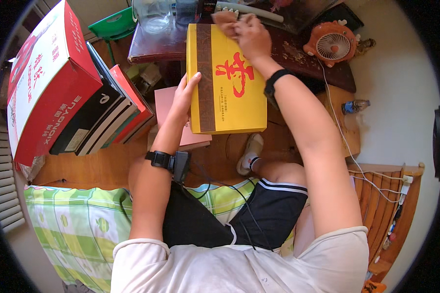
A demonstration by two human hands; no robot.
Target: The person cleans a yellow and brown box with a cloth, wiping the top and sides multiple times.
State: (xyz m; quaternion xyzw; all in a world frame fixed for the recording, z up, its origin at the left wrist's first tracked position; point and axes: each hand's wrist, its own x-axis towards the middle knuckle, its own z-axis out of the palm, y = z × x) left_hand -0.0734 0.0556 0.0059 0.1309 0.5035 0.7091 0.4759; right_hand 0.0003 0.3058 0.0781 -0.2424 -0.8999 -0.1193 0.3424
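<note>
The yellow box (226, 80) is in front of the person, its far end overlapping the near edge of the dark table (154, 49) in view; whether it also rests on the table cannot be told. A brown band runs down the left side of its top face, with large red lettering to the right of the band. The left hand (182, 100) has its grip clamped on the box's left edge, the thumb lying along that edge and the other fingers mostly hidden. The right hand (253, 39) is at the box's far right corner, its grip closed together on a crumpled brown cloth (225, 20); whether the cloth touches the box cannot be told.

Beyond the box to the left, a clear glass jar (154, 18) stands on the table, and farther left is a green chair (115, 25). To the right of the box are an orange fan (333, 43) and, nearer the person, a small bottle (355, 106). A pink box (196, 140) lies lower down, partly covered by the yellow box. Well to the left of the yellow box stands a big red-and-white carton (44, 83), with a black box (90, 117) just beside it. On the near side of the yellow box is a green checked sheet (83, 215).
</note>
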